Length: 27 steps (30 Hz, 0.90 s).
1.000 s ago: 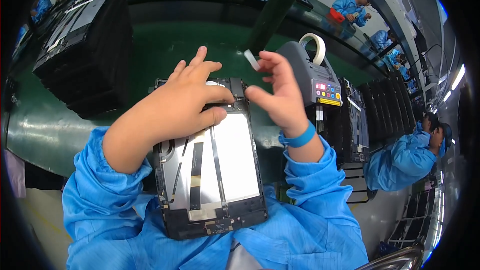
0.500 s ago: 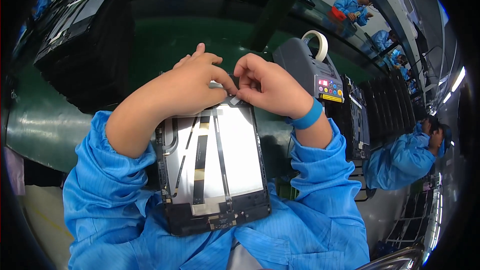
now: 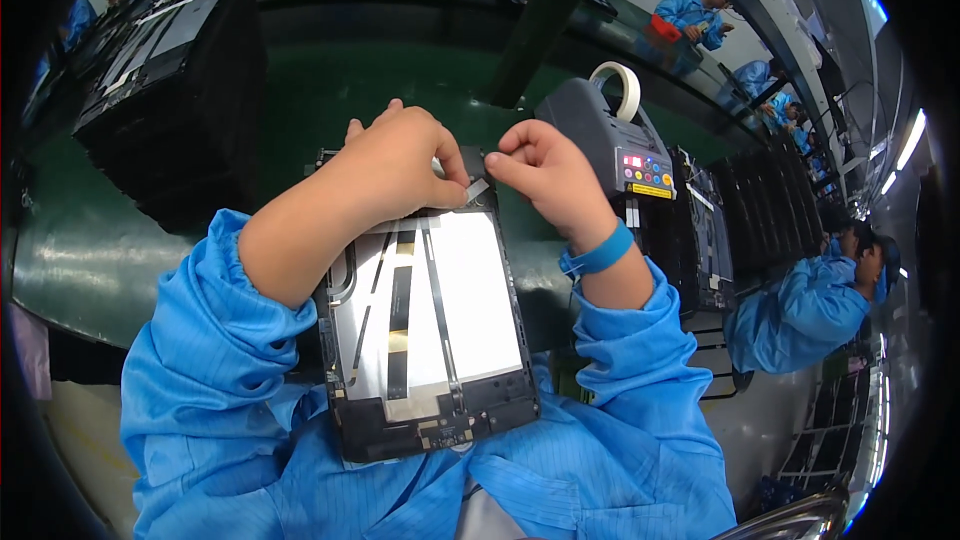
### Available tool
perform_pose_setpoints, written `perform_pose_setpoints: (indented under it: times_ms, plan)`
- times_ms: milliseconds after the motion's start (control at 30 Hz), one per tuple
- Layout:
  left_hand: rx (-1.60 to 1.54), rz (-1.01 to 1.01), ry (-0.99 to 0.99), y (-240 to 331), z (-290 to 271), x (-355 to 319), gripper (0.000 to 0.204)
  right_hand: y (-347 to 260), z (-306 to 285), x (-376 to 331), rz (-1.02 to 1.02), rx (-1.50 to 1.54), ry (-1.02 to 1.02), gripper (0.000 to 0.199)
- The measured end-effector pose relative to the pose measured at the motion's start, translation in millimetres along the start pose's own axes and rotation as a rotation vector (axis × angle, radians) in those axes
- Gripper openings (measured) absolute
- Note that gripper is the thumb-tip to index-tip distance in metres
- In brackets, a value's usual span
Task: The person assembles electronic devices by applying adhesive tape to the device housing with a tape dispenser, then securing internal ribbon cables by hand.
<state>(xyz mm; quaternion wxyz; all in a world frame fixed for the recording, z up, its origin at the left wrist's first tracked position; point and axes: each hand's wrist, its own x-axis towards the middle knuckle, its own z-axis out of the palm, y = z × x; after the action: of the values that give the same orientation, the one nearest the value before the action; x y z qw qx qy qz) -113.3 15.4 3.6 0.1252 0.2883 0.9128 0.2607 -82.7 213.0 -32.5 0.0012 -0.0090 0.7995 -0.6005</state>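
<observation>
The open tablet (image 3: 425, 325) has a shiny silver metal plate inside and a matt black plastic frame around it. A small bit of pale, see-through tape (image 3: 478, 187) looks thin and smooth. The table (image 3: 90, 250) is smooth, glossy green. The tape machine (image 3: 610, 145) is dull grey plastic. The sleeves (image 3: 200, 360) are soft blue cloth with fine stripes.

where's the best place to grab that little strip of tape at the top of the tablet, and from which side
Take the tape strip by its free right end, coming from the right. The left hand already presses its left end onto the open tablet, and the right hand sits just beside the loose end, which looks slightly lifted.
</observation>
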Motion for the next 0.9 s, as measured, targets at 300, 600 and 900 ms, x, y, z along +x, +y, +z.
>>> perform_pose_setpoints:
  times_ms: [300, 600, 900]
  plan:
    - [0.125, 0.183, 0.329, -14.7, 8.2, -29.3, 0.032, 22.4, 18.1, -25.7, 0.025, 0.240, 0.090, 0.015]
    - [-0.992, 0.309, 0.308, -32.9, 67.6, -160.4, 0.106, 24.7, 31.4, -155.1, -0.238, -0.231, -0.211, 0.085]
    - [-0.828, 0.510, 0.597, -15.5, -25.3, -161.5, 0.099, -81.3, 66.0, -114.9, -0.326, 0.381, -0.234, 0.099]
